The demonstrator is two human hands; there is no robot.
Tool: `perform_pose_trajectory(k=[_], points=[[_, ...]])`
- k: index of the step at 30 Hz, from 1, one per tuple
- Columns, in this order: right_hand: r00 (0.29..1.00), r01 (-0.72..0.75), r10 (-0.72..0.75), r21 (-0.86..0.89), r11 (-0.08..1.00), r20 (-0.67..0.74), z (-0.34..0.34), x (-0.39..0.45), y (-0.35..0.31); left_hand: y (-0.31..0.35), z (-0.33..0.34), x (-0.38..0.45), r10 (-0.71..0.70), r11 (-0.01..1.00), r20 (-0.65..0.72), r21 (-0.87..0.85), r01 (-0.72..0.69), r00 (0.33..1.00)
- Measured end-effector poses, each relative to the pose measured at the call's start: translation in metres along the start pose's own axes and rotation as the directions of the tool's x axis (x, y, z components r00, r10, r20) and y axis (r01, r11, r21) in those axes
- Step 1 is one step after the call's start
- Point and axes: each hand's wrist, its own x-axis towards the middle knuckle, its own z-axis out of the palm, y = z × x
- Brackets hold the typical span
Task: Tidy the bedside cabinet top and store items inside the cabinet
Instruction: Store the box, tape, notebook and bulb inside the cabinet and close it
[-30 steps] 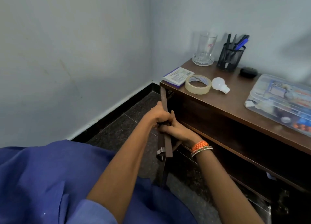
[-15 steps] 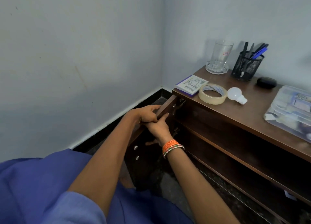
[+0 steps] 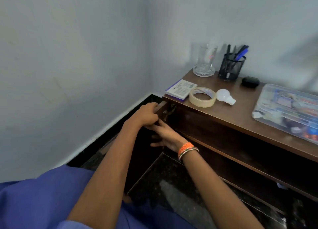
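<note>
Cabinet top [image 3: 240,108]: one glass [image 3: 205,60], one tape roll [image 3: 202,97], one bulb [image 3: 224,97] | your left hand [image 3: 148,115] grips the open door [image 3: 159,109] edge | right hand [image 3: 165,136] fingers spread, touching door's inner face

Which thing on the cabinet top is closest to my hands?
The white and purple booklet at the top's left corner, just above the left hand; the tape roll lies further right.

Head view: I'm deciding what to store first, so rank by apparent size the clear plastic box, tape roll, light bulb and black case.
1. clear plastic box, though it is cut off by the frame edge
2. tape roll
3. light bulb and black case: look alike, and the case sits farther back, so unranked
</note>
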Motion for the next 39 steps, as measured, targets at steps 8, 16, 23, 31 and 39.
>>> perform_pose_trajectory(k=[8, 16, 23, 31, 39], points=[[0.504, 0.401, -0.48, -0.298, 0.866, -0.718, -0.104, -0.126, -0.034, 0.1, 0.025, 0.015, 0.182, 0.97, -0.136, 0.188, -0.155, 0.974], [-0.293, -0.113, -0.379, -0.362, 0.925, -0.878, -0.213, -0.206, -0.013, 0.235, 0.106, 0.008, 0.468, 0.823, -0.265, -0.218, -0.525, 0.843], [-0.152, 0.042, -0.19, -0.198, 0.979, -0.97, -0.268, -0.221, 0.012, 0.271, 0.14, 0.023, 0.293, 0.889, 0.036, -0.378, -0.258, 0.955], [-0.202, 0.055, -0.202, -0.217, 0.975, -0.958, -0.271, -0.224, 0.015, 0.259, 0.141, 0.036, 0.273, 0.712, 0.129, -0.693, -0.11, 0.953], [-0.062, 0.431, -0.118, -0.133, 0.893, -0.991, -0.262, -0.24, 0.012, 0.239, 0.109, 0.016, 0.315, 0.548, 0.335, -0.828, 0.118, 0.888]])
